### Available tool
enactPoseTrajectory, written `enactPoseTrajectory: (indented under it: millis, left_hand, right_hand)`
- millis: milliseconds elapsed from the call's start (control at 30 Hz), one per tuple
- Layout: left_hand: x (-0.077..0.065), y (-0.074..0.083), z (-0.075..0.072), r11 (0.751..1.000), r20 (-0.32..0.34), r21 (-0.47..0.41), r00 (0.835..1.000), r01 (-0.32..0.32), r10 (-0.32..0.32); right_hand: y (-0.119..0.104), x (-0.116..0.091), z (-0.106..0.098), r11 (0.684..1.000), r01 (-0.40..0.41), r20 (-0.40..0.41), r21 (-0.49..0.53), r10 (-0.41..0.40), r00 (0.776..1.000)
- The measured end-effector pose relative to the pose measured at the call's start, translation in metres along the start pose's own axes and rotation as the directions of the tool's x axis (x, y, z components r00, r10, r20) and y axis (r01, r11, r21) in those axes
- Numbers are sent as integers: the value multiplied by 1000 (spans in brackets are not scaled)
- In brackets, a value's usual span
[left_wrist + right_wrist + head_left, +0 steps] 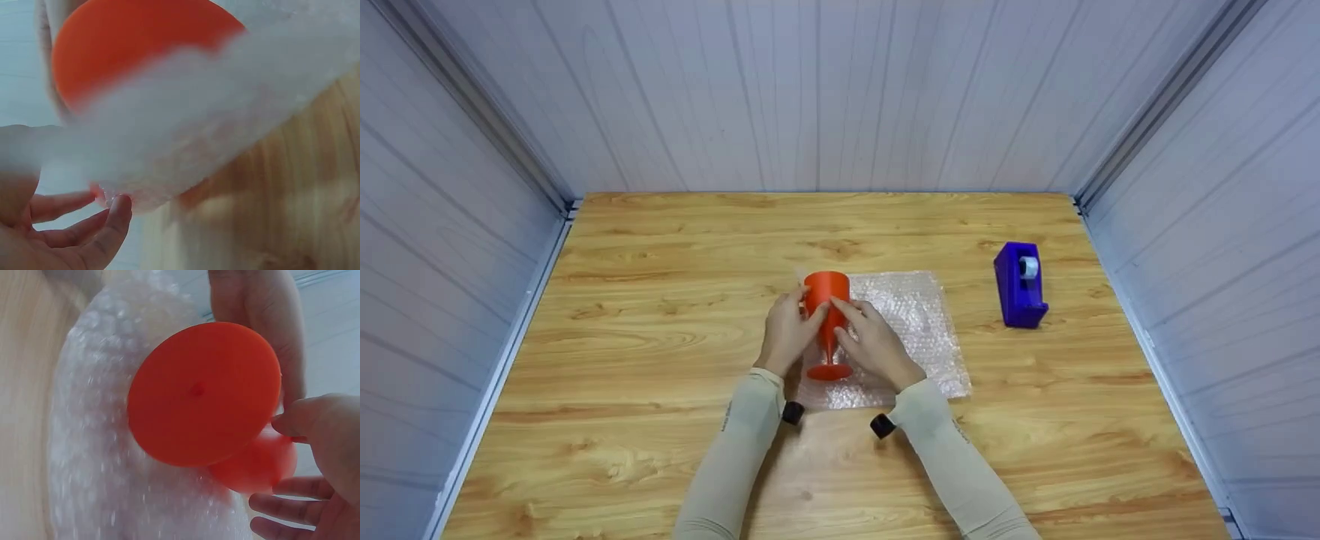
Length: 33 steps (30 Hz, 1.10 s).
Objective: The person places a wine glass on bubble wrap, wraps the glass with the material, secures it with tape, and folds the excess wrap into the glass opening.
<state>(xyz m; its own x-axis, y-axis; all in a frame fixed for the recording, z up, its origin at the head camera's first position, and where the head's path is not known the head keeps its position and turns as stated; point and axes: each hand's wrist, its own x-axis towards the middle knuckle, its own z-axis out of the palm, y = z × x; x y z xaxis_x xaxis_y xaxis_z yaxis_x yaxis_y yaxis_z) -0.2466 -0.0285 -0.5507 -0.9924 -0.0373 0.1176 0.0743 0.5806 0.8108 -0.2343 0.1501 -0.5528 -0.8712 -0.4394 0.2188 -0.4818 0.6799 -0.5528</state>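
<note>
An orange-red plastic goblet (828, 286) lies on a sheet of bubble wrap (911, 315), its round foot (197, 399) toward the person. The wrap's left edge (169, 129) is raised beside the goblet and blurs across the left wrist view. My left hand (789, 330) is at the goblet's left side, its fingers curled at the raised wrap edge and its thumb over the cup. From the other side my right hand (877, 341) holds the goblet, fingertips on the cup and thumb near the stem.
A purple tape dispenser (1020, 289) with a roll of clear tape stands to the right on the wood-grain table (660, 300). Pale panel walls (817, 97) enclose the table at the back and both sides. Each wrist carries a small black camera (883, 426).
</note>
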Motion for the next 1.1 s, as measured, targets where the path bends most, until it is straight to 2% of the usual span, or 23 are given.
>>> enactPoseTrajectory:
  millis: [167, 300, 400, 533, 800, 1100]
  left_hand:
    - [0, 3, 1, 999, 8, 32, 999, -42, 41]
    - [1, 3, 1, 999, -6, -15, 999, -43, 42]
    - [1, 2, 1, 998, -19, -45, 998, -54, 53]
    - [1, -1, 0, 993, -26, -98, 998, -66, 64]
    - [3, -9, 3, 968, -55, -248, 998, -38, 26]
    - [4, -12, 8, 946, -45, -321, 998, -45, 32]
  right_hand:
    - [3, 0, 0, 1000, 24, -29, 8, -23, 999]
    - [5, 1, -2, 998, 66, -111, -14, -67, 992]
    - [6, 2, -4, 998, 66, -145, -14, -67, 987]
    - [7, 3, -6, 999, 42, -134, 14, -39, 990]
    - [12, 1, -8, 999, 14, -93, 42, -10, 996]
    - [17, -2, -9, 995, 85, -137, 49, -78, 988]
